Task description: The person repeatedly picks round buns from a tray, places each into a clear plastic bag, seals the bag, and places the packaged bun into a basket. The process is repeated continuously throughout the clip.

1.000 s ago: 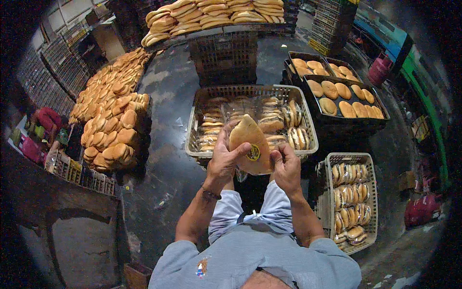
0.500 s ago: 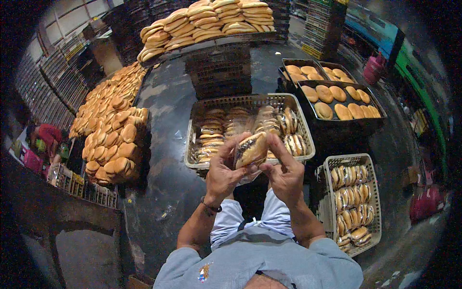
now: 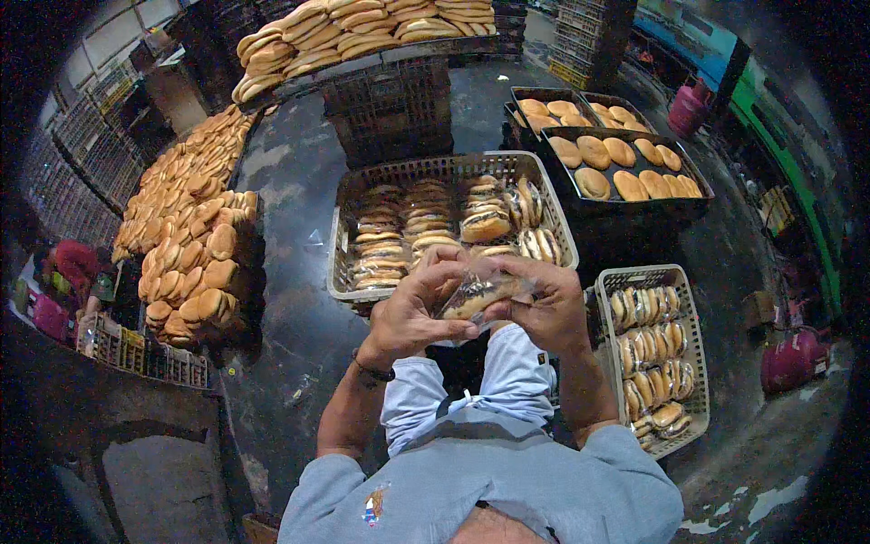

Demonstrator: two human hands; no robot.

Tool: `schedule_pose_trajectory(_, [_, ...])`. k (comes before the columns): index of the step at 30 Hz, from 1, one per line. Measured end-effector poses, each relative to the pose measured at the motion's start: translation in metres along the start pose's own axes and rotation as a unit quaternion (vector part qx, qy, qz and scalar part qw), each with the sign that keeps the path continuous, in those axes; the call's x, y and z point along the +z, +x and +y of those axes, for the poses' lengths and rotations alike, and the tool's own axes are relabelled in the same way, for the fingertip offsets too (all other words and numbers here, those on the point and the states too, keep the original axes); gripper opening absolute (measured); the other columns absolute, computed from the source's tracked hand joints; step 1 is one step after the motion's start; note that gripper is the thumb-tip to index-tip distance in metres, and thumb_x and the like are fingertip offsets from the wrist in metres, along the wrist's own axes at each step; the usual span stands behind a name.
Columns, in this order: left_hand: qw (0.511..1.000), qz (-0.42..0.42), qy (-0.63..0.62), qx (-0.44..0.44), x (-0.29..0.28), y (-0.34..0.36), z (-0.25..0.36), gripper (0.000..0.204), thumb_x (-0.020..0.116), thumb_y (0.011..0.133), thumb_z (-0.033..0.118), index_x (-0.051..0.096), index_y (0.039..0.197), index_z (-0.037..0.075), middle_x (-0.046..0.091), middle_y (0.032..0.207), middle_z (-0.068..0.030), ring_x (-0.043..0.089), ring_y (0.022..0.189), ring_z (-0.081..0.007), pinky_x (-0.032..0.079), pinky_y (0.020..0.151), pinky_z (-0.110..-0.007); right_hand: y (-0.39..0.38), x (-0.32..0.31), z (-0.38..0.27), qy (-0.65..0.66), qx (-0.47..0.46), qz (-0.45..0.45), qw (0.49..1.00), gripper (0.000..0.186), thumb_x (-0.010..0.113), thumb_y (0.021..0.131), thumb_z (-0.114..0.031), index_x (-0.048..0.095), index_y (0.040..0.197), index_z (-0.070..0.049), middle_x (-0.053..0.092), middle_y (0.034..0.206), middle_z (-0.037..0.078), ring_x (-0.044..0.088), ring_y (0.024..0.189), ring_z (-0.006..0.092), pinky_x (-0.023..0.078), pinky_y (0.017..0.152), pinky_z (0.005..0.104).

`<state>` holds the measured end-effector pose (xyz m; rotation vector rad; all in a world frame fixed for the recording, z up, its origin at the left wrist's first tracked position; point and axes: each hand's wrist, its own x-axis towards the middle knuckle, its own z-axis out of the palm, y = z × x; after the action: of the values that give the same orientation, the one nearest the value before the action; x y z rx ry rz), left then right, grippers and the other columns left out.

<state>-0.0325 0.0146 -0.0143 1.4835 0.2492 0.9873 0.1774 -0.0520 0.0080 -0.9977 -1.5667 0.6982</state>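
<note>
Between my two hands is a filled bun [image 3: 480,296] in a clear plastic bag, its dark filling showing along the cut. My left hand [image 3: 412,308] has its fingers and thumb closed on one side of it. The other side, with the crumpled plastic, is pinched by my right hand [image 3: 555,304]. Just beyond my hands stands a pale plastic crate [image 3: 337,258] with rows of bagged filled buns [image 3: 426,213], and my hands partly cover its near edge.
A second pale crate [image 3: 701,363] of bagged buns stands at my right. Black trays [image 3: 580,195] of round buns lie behind it. Loose buns [image 3: 186,245] are heaped at the left, with stacked long loaves [image 3: 353,32] at the back. A person [image 3: 74,267] is at the far left.
The bagged bun has tilted flatter and come slightly toward me. My right hand's fingers have folded over the plastic at its side. The whole view has shifted a little.
</note>
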Motion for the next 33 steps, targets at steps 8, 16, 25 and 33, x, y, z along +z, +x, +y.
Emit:
schedule_pose_trajectory(8, [0.977, 0.147, -0.110, -0.110, 0.012, -0.002, -0.004, 0.027, 0.073, 0.093, 0.020, 0.068, 0.110, -0.001, 0.070, 0.103, -0.0051, 0.064, 0.095, -0.0115, 0.051, 0.085, -0.025, 0.005, -0.004, -0.012, 0.003, 0.011, -0.041, 0.999, 0.040, 0.085, 0.077, -0.013, 0.073, 0.114, -0.003, 0.074, 0.112, 0.011, 0.069, 0.107, 0.0216, 0.053, 0.094, 0.0370])
schedule_pose_trajectory(16, [0.963, 0.084, -0.170, -0.190, 0.012, -0.004, -0.001, 0.015, 0.071, 0.094, 0.016, 0.067, 0.094, 0.002, 0.065, 0.087, 0.0000, 0.058, 0.078, -0.0061, 0.046, 0.070, -0.022, 0.002, -0.017, -0.012, -0.036, -0.106, -0.120, 0.986, 0.044, 0.083, 0.066, 0.002, 0.076, 0.110, -0.005, 0.070, 0.108, 0.010, 0.068, 0.103, 0.0241, 0.055, 0.089, 0.0341])
schedule_pose_trajectory(25, [0.993, 0.016, 0.101, -0.053, 0.010, -0.003, 0.001, 0.023, 0.076, 0.089, 0.024, 0.073, 0.100, 0.005, 0.070, 0.097, -0.0021, 0.066, 0.089, -0.0115, 0.051, 0.083, -0.025, -0.009, -0.020, -0.004, -0.027, -0.031, -0.085, 0.996, 0.044, 0.072, 0.067, 0.012, 0.078, 0.105, -0.009, 0.069, 0.095, 0.006, 0.069, 0.088, 0.0217, 0.054, 0.078, 0.0307])
schedule_pose_trajectory(33, [0.943, 0.086, 0.322, 0.025, 0.023, -0.007, 0.013, 0.023, 0.086, 0.075, 0.020, 0.079, 0.093, 0.008, 0.074, 0.097, -0.0055, 0.071, 0.086, -0.0155, 0.056, 0.073, -0.027, -0.008, -0.011, -0.003, 0.174, 0.105, 0.023, 0.979, 0.025, 0.081, 0.079, 0.004, 0.060, 0.091, -0.004, 0.066, 0.088, 0.003, 0.067, 0.087, 0.0121, 0.055, 0.080, 0.0279])
